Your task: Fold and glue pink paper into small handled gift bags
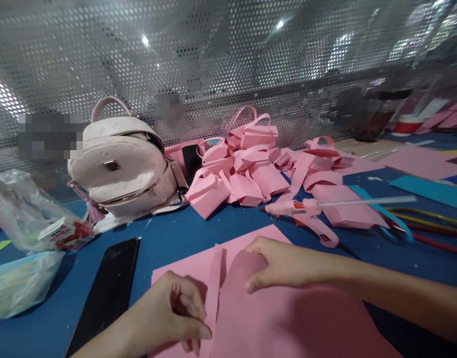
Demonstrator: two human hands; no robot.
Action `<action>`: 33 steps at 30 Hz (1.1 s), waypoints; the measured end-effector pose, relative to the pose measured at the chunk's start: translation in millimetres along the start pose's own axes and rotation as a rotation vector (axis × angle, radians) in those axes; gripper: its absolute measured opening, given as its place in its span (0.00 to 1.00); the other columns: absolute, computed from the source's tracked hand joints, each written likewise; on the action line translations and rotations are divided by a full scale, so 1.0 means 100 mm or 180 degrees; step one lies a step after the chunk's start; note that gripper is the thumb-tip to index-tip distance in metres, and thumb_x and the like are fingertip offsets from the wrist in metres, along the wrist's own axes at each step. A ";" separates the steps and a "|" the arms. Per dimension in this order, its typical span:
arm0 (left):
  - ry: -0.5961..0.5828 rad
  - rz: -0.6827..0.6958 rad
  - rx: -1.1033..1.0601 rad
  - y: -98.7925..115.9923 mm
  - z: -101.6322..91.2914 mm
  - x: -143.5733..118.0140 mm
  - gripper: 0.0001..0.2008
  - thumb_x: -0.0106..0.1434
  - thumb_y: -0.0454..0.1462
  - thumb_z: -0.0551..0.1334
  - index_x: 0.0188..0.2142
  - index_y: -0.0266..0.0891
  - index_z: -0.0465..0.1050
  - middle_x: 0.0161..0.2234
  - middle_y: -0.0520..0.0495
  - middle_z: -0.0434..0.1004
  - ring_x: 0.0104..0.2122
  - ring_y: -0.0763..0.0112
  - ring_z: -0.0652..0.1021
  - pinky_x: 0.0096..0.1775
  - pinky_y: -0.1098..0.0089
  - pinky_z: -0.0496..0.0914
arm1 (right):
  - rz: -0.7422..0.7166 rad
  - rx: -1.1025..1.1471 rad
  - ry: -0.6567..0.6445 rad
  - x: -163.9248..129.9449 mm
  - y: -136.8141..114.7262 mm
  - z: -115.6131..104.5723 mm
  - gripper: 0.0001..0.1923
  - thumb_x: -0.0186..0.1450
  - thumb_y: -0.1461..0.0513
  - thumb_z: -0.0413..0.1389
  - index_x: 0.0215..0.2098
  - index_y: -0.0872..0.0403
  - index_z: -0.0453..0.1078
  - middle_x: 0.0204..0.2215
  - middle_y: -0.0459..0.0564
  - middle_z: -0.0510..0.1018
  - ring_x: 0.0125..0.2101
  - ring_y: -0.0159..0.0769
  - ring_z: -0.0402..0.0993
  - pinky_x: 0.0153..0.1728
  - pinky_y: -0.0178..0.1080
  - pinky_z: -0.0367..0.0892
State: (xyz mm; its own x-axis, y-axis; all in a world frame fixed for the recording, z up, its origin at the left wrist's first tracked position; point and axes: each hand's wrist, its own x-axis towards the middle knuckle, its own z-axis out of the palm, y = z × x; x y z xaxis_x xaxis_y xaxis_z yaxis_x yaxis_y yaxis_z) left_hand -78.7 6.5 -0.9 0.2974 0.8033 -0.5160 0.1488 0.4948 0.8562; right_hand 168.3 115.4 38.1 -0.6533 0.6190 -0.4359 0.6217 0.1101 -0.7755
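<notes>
My pink sheet [273, 318] runs off the bottom edge of the view, so I can't see its near side, and my forearms cover part of it. It lies on the blue surface [168, 233] right in front of me, at 6 o'clock. My left hand [176, 311] is curled almost closed, pinching a raised fold in the sheet between thumb and fingertips. My right hand [284, 263] lies on top of the sheet just past the fold, fingers bent under and pressing down; it grips nothing.

One black phone [109, 293] lies at 8 o'clock, its lower end cut off. One pink backpack [124, 169] stands at 10 o'clock; its zip is partly open but I can't see inside. At 9 o'clock two clear plastic bags [23, 243] hold things I can't make out, apart from a small red and white carton [66, 233]. At 12 o'clock sits a heap of folded pink paper bags [239, 169], too tangled to count. One glue gun [306, 211] lies at 1 o'clock. Behind the mesh screen [228, 64] everything is blurred.
</notes>
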 end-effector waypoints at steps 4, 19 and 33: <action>0.0071 -0.0023 0.0160 0.03 0.01 -0.04 0.17 0.43 0.36 0.76 0.17 0.36 0.68 0.16 0.55 0.72 0.19 0.74 0.78 0.23 0.76 0.70 | 0.0031 0.0000 0.0023 0.00 -0.01 0.01 0.19 0.50 0.54 0.69 0.36 0.54 0.77 0.39 0.48 0.81 0.40 0.45 0.76 0.33 0.35 0.66; -0.0145 0.0125 0.0394 0.01 -0.05 -0.08 0.09 0.47 0.33 0.74 0.20 0.35 0.74 0.19 0.55 0.72 0.20 0.78 0.74 0.23 0.78 0.63 | 0.0014 -0.0071 0.0038 0.04 0.02 0.01 0.21 0.49 0.53 0.69 0.38 0.54 0.77 0.41 0.49 0.81 0.41 0.45 0.76 0.32 0.34 0.66; -0.0252 0.0335 0.0693 -0.01 -0.14 -0.11 0.09 0.44 0.31 0.73 0.21 0.35 0.73 0.26 0.54 0.72 0.24 0.80 0.68 0.25 0.78 0.59 | -0.0023 -0.0017 -0.0076 0.02 -0.02 -0.02 0.18 0.50 0.54 0.69 0.37 0.53 0.78 0.41 0.48 0.81 0.40 0.44 0.76 0.33 0.34 0.67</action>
State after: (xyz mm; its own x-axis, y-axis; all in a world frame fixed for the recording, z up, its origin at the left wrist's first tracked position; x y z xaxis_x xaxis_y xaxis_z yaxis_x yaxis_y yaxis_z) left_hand -95.3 2.0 3.8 0.3937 0.8139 -0.4273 0.3101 0.3200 0.8952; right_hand 166.9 117.6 39.7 -0.6678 0.5995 -0.4411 0.6193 0.1187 -0.7761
